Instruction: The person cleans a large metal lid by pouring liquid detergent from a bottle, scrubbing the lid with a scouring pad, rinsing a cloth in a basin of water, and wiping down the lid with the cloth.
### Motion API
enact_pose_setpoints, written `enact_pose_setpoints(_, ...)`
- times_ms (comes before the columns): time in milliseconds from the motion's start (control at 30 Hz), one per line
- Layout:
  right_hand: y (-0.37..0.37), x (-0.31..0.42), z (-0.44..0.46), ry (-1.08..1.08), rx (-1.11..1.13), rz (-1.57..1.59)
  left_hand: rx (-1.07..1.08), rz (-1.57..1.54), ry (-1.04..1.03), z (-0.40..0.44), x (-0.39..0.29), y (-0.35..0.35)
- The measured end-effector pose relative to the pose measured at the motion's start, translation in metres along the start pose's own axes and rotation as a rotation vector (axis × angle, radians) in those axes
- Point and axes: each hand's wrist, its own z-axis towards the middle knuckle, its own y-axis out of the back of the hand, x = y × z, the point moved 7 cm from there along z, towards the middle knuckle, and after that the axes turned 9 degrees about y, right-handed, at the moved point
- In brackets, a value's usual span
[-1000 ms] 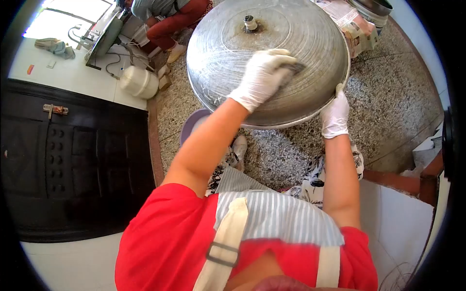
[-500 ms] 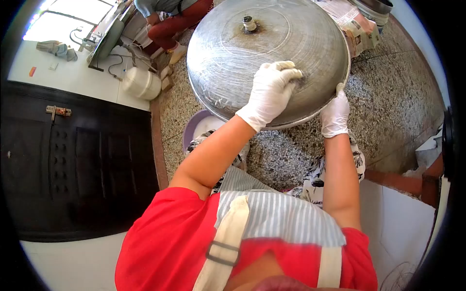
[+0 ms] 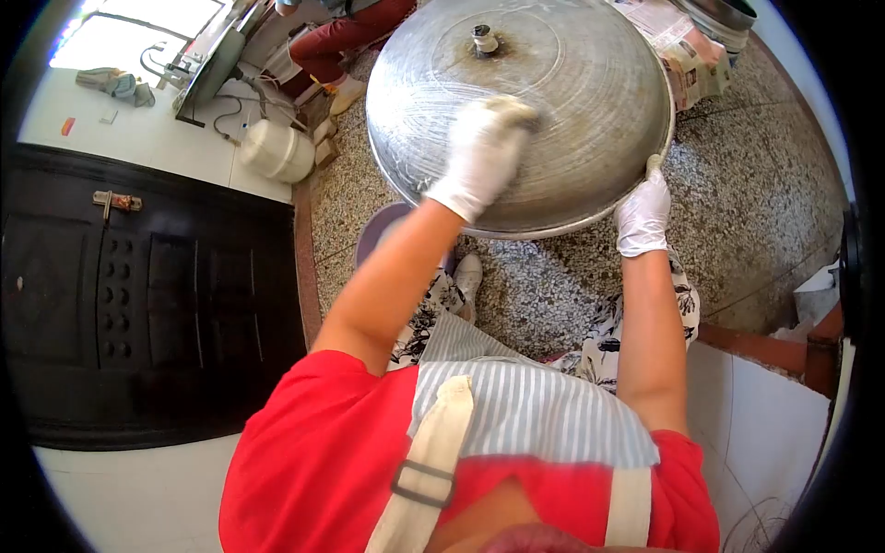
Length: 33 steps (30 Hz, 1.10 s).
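A large domed metal lid [image 3: 590, 120] with a small knob on top fills the upper middle, its surface covered in curved smears. My left hand [image 3: 481, 152], in a white glove, presses on the dome below the knob. Its fingers are closed and blurred by motion, and what lies under them is too smeared to name. At the lid's lower right edge, my right hand [image 3: 643, 212], also gloved, grips the rim.
A purple basin [image 3: 373, 235] lies partly behind my left forearm. Another person in red trousers [image 3: 336, 51] is at the upper left, near a white tank [image 3: 277, 152]. Printed paper [image 3: 687, 60] and metal pots [image 3: 724, 18] are at the upper right. A dark door [image 3: 147, 304] stands left.
My left hand has swept across the lid, first down, then up and to the left. My right hand has kept its hold on the rim. The whole view has shifted slightly.
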Motion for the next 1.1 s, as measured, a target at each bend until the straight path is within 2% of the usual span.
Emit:
enact_pose_setpoints(33,0.003,0.0,0.001,0.002,0.005,-0.004,0.02,0.013,-0.112,-0.007,-0.033,-0.006)
enact_pose_setpoints(67,0.004,0.001,0.004,0.003,0.057,0.007,0.04,0.05,-0.059,-0.016,-0.044,-0.011)
enact_pose_setpoints(167,0.002,0.001,0.009,-0.007,0.096,0.031,0.103,-0.029,-0.084,-0.001,-0.009,-0.002)
enact_pose_setpoints(200,0.004,-0.001,0.007,-0.021,0.077,0.05,0.112,-0.072,-0.02,0.013,0.011,0.01)
enact_pose_setpoints(233,0.003,-0.001,0.006,-0.04,0.076,0.063,0.053,-0.138,0.185,0.021,0.072,0.013)
enact_pose_setpoints(300,0.003,0.0,0.006,-0.021,0.077,0.06,0.077,-0.04,0.691,0.038,0.107,0.052)
enact_pose_setpoints(333,0.002,0.0,0.006,-0.014,0.089,0.054,-0.027,0.062,0.619,0.052,0.136,0.066)
enact_pose_setpoints(367,0.002,0.0,0.007,-0.014,0.094,0.07,0.009,-0.016,0.602,0.066,0.183,0.062)
enact_pose_setpoints(467,-0.003,-0.001,0.004,-0.023,0.083,0.108,0.08,-0.024,0.706,0.048,0.109,0.041)
enact_pose_setpoints(533,0.008,-0.003,0.016,0.026,0.062,0.03,0.018,0.06,0.113,0.031,0.033,0.015)
enact_pose_setpoints(600,0.007,-0.004,0.012,-0.011,0.049,0.024,0.091,0.073,-0.109,-0.001,-0.022,0.0)
enact_pose_setpoints(633,-0.007,0.007,-0.008,-0.125,0.096,0.076,0.117,0.08,-0.16,-0.017,-0.047,0.0)
enact_pose_setpoints(667,0.002,0.022,-0.004,-0.106,0.185,0.098,0.212,-0.011,-0.198,-0.021,-0.064,-0.017)
enact_pose_setpoints(700,0.036,0.012,0.018,-0.064,0.022,0.024,0.317,0.003,-0.206,-0.028,-0.073,-0.02)
enact_pose_setpoints(733,0.023,0.034,0.003,0.107,0.043,-0.24,0.309,-0.025,-0.238,-0.026,-0.073,-0.014)
enact_pose_setpoints(767,0.01,0.058,-0.013,0.27,0.02,-0.517,0.337,-0.099,-0.184,-0.021,-0.063,-0.012)
enact_pose_setpoints(800,0.002,0.026,-0.005,0.12,0.061,-0.058,0.291,0.015,-0.252,-0.026,-0.052,-0.001)
enact_pose_setpoints(867,0.004,-0.01,0.004,0.067,0.08,-0.047,0.297,0.038,-0.156,-0.025,-0.029,-0.002)
enact_pose_setpoints(933,-0.005,-0.014,-0.003,0.027,0.211,0.134,0.258,0.065,-0.22,0.004,-0.053,-0.014)
enact_pose_setpoints(1033,-0.009,-0.016,0.001,0.003,0.266,0.191,0.307,0.05,-0.228,0.053,-0.062,-0.054)
enact_pose_setpoints(1100,-0.003,-0.011,0.009,0.01,0.248,0.182,0.287,0.018,-0.237,0.057,-0.071,-0.073)
